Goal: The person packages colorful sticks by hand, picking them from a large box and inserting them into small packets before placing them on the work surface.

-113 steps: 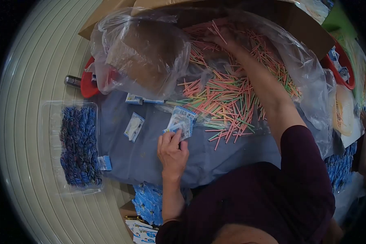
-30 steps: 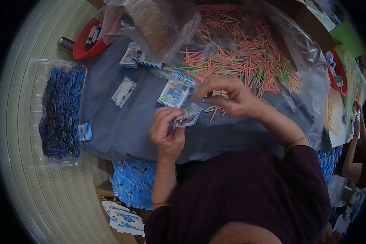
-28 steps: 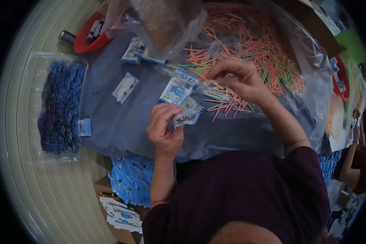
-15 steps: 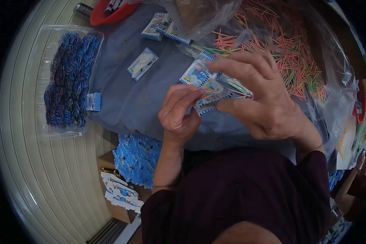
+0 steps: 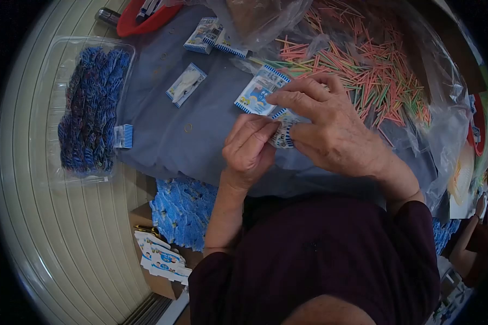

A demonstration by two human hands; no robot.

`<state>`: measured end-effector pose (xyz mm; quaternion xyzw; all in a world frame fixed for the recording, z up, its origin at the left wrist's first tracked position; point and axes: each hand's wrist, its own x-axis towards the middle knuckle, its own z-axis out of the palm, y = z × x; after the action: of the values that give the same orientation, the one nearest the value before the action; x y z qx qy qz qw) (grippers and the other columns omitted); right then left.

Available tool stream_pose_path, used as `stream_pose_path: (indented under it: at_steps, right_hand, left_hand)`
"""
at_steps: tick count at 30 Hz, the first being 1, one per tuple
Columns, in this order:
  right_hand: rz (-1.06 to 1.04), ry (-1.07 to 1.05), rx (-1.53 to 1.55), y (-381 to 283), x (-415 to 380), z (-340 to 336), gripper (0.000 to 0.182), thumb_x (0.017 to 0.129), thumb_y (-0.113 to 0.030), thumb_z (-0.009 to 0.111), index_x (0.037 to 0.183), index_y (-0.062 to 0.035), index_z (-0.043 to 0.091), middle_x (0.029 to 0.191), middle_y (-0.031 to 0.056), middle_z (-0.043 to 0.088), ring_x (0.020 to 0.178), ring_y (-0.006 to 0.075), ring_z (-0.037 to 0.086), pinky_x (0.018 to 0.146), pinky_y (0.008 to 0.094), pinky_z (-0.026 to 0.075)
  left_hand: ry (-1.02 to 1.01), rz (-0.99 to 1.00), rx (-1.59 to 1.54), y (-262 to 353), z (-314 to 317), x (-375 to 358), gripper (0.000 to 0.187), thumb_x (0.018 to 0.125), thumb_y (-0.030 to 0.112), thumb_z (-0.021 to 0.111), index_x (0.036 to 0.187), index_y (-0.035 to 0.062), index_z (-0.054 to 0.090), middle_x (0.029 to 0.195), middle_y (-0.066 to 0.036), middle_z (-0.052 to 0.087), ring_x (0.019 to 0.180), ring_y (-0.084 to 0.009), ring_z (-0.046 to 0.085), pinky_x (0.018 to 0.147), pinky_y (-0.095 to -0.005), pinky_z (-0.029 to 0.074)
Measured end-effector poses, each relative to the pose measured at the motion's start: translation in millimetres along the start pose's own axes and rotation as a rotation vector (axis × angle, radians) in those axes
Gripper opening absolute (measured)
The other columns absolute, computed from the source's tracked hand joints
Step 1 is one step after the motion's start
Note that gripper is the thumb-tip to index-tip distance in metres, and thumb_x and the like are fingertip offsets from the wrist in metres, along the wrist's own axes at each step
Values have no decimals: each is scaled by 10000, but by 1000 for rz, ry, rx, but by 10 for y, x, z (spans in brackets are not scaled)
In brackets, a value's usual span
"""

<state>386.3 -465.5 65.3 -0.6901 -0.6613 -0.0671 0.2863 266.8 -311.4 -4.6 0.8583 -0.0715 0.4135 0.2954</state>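
Note:
My left hand [image 5: 249,146] pinches the edge of a small blue-and-white printed packet [image 5: 282,135] above the grey cloth. Close by on its right, my right hand [image 5: 331,122] is curled around the packet's other side, thumb against it. Beyond the fingers lies another blue-and-white packet [image 5: 260,93] with striped ends, partly covered by my right index finger. What is inside the held packet is hidden. Farther left on the cloth rests a packet with a clear front [image 5: 186,85], its contents whitish.
Many pink, green and yellow thin sticks [image 5: 374,76] spread over clear plastic at the right back. More packets [image 5: 203,36] lie at the back. A clear tray [image 5: 126,59] of blue packets stands left, near a red basket [image 5: 127,21]. Blue packets [image 5: 181,208] fill a carton below.
My right hand has moved left and down, closing around the packet. The sticks seen between its fingers earlier are now out of sight. My left hand has shifted slightly right.

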Motion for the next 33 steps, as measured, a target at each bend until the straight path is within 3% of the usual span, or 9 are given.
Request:
stream_pose_path:
  at_steps: [9,15,18,19,21,25,27,30,33]
  right_hand:
    - [-93,284,89,9,-125,-444,131,751,-54,694,866,-30,637,1147,151,667,1071,310,625,910,491,451]
    - [417,467,144,552,-504,-743,50,845,-31,620,885,-1,617,1132,176,656,1039,332,634,875,422,491]
    - [525,-72,-499,1115,-669,-639,128,839,-54,628,952,7,633,1126,177,652,1023,339,634,847,413,507]
    - [557,-237,-658,1261,-638,-559,156,838,-64,632,979,4,641,1122,178,651,1009,350,633,839,421,510]
    - [624,-313,-487,1428,-437,-427,215,851,-103,643,1044,-9,655,1108,175,658,992,379,640,833,448,510]
    - [437,64,-195,1931,-242,-241,258,876,-183,626,1077,-26,667,1023,178,693,991,377,656,881,480,506]
    - [669,94,-200,2399,-90,-251,346,895,-305,659,1125,-48,684,1093,207,679,1025,381,649,839,461,518]
    - [935,-126,-230,2910,157,-236,465,879,-445,657,1149,-67,687,1091,203,692,1015,388,660,870,460,515]
    - [880,-175,-169,2565,527,-246,575,855,-563,625,1189,-97,680,1151,173,688,1074,361,654,919,452,507]
  left_hand:
    - [67,-79,-155,-89,-63,-61,285,666,-111,722,930,-9,704,938,-98,713,850,-257,675,749,-335,544]
    - [99,-313,-263,9,-341,-164,221,748,-115,694,957,-43,698,956,-124,720,875,-255,674,788,-342,533]
    - [275,-863,-522,4,-664,-321,180,802,-91,679,979,-58,689,949,-130,719,859,-230,671,761,-328,530]
    - [265,-846,-542,-123,-834,-325,180,802,-91,679,979,-58,689,949,-130,719,859,-230,671,761,-328,530]
    - [-242,-1182,-426,-438,-1139,-357,228,788,-43,715,1014,-33,687,944,-114,700,875,-256,647,794,-342,512]
    - [-556,-887,325,-612,-1139,-309,278,768,19,755,1038,-4,694,934,-100,656,912,-294,601,833,-372,482]
    - [-247,-556,669,-357,-939,-109,314,751,96,785,1039,8,695,917,-107,609,922,-326,554,848,-412,453]
    - [-265,-590,371,-274,-561,54,345,733,132,804,1037,11,696,924,-118,608,893,-316,560,800,-422,463]
    - [-439,-465,294,-221,-73,259,366,725,154,811,1036,3,690,944,-125,602,869,-318,559,768,-426,467]
